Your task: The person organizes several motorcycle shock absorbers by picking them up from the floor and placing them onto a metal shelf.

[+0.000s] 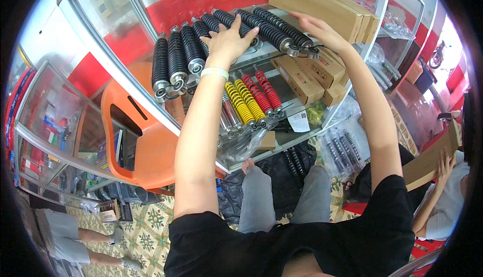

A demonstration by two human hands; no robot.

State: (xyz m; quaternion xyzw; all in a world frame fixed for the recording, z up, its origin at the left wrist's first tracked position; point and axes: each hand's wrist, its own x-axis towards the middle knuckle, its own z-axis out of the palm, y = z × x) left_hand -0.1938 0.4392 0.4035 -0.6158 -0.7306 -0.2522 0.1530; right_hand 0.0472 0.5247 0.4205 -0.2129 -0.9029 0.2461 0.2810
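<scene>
Several black coil-spring shock absorbers lie side by side on the top glass shelf of a display case. My left hand rests spread over the middle ones, covering parts of them, with a wristband at its wrist. My right hand is at the right end of the row, fingers extended, beside the rightmost black shock absorber and the long cardboard boxes; whether it touches either is unclear. On the shelf below lie yellow shock absorbers, red shock absorbers and chrome ones.
Long cardboard boxes stand behind my right hand; smaller cartons lie below. An orange plastic chair is at the left. Bagged shock absorbers lie on the floor. A person holds a carton at the right; another person's legs show lower left.
</scene>
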